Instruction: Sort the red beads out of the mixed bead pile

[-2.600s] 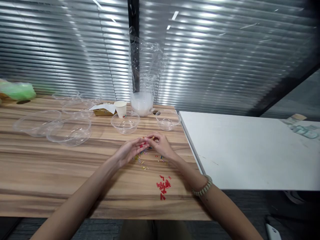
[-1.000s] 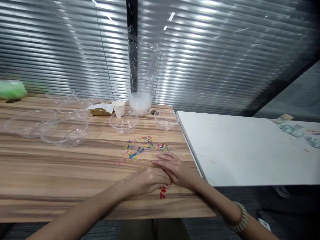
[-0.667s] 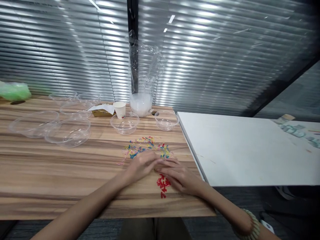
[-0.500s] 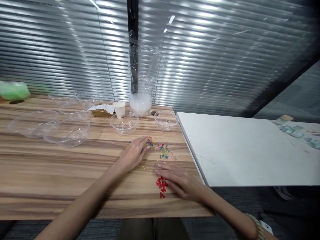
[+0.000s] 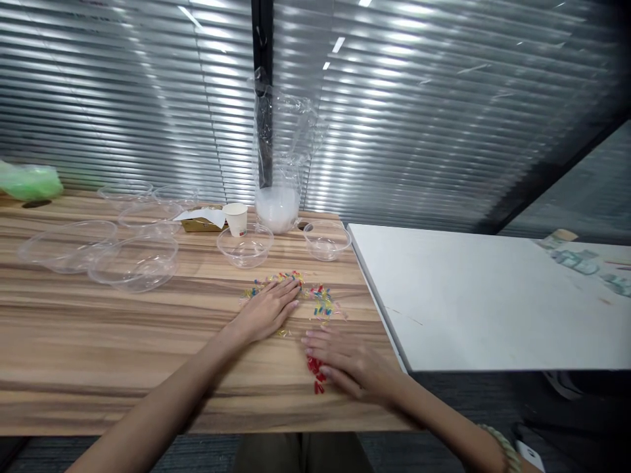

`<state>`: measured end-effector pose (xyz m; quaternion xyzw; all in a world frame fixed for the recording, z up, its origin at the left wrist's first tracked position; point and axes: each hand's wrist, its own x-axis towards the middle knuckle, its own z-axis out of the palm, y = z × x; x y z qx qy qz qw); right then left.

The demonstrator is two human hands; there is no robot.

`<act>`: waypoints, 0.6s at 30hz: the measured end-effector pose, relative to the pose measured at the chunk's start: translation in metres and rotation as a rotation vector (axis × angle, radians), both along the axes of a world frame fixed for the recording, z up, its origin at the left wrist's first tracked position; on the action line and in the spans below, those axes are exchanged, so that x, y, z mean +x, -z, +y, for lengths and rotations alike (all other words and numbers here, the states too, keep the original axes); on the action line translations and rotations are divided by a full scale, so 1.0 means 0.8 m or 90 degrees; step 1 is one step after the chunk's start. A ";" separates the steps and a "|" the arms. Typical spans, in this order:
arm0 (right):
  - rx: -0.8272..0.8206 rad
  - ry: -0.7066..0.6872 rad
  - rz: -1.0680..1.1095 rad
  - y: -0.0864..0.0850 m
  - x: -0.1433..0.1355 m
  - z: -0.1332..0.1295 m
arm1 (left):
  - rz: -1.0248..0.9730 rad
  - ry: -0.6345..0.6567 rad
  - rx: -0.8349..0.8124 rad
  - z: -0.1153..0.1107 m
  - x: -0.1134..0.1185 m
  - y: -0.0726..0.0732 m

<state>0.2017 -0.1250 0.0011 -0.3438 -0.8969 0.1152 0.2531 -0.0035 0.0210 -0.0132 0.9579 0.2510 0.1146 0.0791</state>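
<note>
My left hand (image 5: 270, 307) lies flat, fingers stretched out, over part of a spread of small mixed-colour pieces (image 5: 323, 302) in red, blue, yellow and clear. Some of these pieces are hidden beneath it. Nearer the table's front edge, my right hand (image 5: 348, 358) rests palm down with its fingers extended. Its fingers cover part of a small heap of red pieces (image 5: 315, 368). The pieces look like short tubes, too small to name surely. A few yellow bits (image 5: 284, 333) lie between the two hands.
Clear plastic bowls (image 5: 245, 253) stand along the back and left of the wooden table (image 5: 148, 341), with another bowl (image 5: 327, 244) at right. Behind are a paper cup (image 5: 236, 219), an open box (image 5: 202, 220) and a plastic bag (image 5: 277, 203). A white table (image 5: 483, 295) adjoins at right.
My left hand has come slightly nearer and flattened, uncovering pieces beyond its fingers. My right hand has shifted slightly left, further over the red heap.
</note>
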 end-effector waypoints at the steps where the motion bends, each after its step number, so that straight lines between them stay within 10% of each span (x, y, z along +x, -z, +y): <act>1: 0.002 0.023 0.014 -0.001 0.000 0.008 | -0.004 0.001 0.001 0.001 -0.001 0.000; 8: -0.065 0.287 0.094 -0.007 -0.023 0.097 | -0.015 -0.016 0.010 0.005 -0.005 -0.009; 18: 0.049 0.270 0.069 0.022 -0.033 0.125 | -0.096 -0.094 -0.019 0.005 -0.010 -0.016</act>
